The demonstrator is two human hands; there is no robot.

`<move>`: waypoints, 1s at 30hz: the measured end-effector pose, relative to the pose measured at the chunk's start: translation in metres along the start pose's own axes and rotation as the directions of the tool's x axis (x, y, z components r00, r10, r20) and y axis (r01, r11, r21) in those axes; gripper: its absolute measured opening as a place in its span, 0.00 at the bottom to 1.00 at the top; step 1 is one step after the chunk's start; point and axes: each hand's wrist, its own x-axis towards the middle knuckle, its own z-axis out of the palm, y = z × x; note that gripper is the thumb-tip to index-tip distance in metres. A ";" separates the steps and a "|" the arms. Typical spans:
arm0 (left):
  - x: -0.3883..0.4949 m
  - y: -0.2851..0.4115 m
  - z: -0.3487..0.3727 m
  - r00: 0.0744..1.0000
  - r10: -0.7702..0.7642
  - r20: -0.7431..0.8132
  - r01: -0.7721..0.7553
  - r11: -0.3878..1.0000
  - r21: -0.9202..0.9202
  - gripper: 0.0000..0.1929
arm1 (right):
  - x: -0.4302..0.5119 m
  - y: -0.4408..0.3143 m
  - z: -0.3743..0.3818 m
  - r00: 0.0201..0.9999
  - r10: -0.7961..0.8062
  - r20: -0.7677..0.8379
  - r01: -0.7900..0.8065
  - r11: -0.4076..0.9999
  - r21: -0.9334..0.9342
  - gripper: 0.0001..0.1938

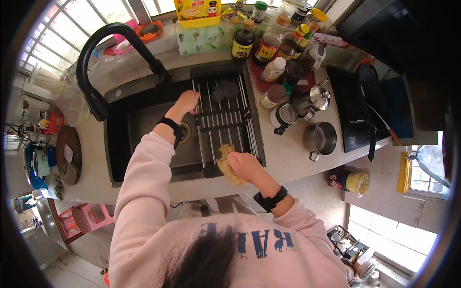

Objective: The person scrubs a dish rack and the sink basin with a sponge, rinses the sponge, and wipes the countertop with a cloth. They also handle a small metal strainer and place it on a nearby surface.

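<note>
My left hand [188,102] is closed on the left rail of a metal-and-black draining rack [220,126], which lies across the right part of a dark sink [151,118]. A yellowish-brown loofah-like scrubber [227,165] is held in my right hand [246,166], over the rack's near end and the sink's front edge. A grey mesh scourer [225,90] rests at the rack's far end. The drain [184,132] shows in the sink bottom, partly behind my left wrist.
A black faucet [119,32] arches over the sink's left side. Sauce bottles [243,39], a glass-and-metal pot [284,117] and a steel pot [319,138] stand on the right of the counter, beside a black cooktop [349,108]. A round wooden board [69,154] lies at left.
</note>
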 end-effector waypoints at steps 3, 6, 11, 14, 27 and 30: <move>0.008 -0.008 0.003 0.998 -0.068 -0.007 0.067 0.994 -0.086 0.20 | 0.003 0.008 0.009 0.999 -0.018 0.027 0.018 1.000 0.000 0.18; 0.018 -0.021 0.005 0.999 -0.034 -0.002 0.034 0.999 -0.011 0.24 | 0.006 0.017 0.022 0.998 -0.017 0.053 0.016 1.000 0.020 0.18; 0.029 -0.037 0.014 0.998 -0.067 0.001 0.067 0.991 0.115 0.29 | 0.011 0.031 0.036 0.995 0.070 0.072 -0.077 0.993 0.086 0.17; 0.032 -0.038 0.018 0.998 -0.054 -0.019 0.056 0.987 0.148 0.30 | 0.013 0.037 0.036 0.998 0.032 0.052 -0.036 0.995 0.093 0.17; -0.020 -0.017 0.020 0.937 0.091 -0.336 -0.013 0.973 0.229 0.32 | 0.011 0.051 0.039 0.968 -0.249 -0.014 0.242 0.952 -0.185 0.12; -0.090 -0.019 0.007 0.886 0.228 -0.403 -0.172 0.970 0.170 0.27 | 0.013 0.057 0.031 0.962 -0.263 -0.077 0.247 0.954 -0.171 0.13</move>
